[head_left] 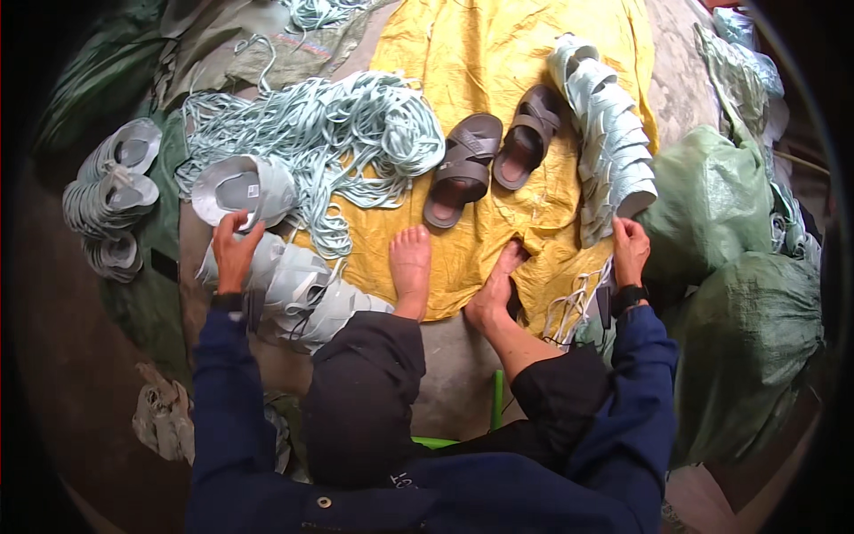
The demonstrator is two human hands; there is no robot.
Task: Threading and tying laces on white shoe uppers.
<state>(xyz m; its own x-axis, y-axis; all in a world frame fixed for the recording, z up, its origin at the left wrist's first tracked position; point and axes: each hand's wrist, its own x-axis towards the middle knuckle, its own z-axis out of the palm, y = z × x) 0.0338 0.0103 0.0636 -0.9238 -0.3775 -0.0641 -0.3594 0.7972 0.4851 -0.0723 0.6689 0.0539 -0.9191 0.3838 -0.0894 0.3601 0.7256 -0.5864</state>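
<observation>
On the left, my left hand closes finger and thumb on the near rim of a pale grey cup-shaped fabric piece with a small white label inside. Similar grey pieces lie nested in a row just below that hand. Over on the right, my right hand pinches at the near end of a long curved stack of pale blue cup-shaped fabric pieces. The exact grip there is partly hidden by the fingers. White cords hang beside the right wrist.
A tangled heap of pale blue cords spreads across a yellow sheet. Brown sandals lie near my bare feet. Tied bundles of pieces sit far left. Bulging green sacks stand at right. Part of a green stool shows below.
</observation>
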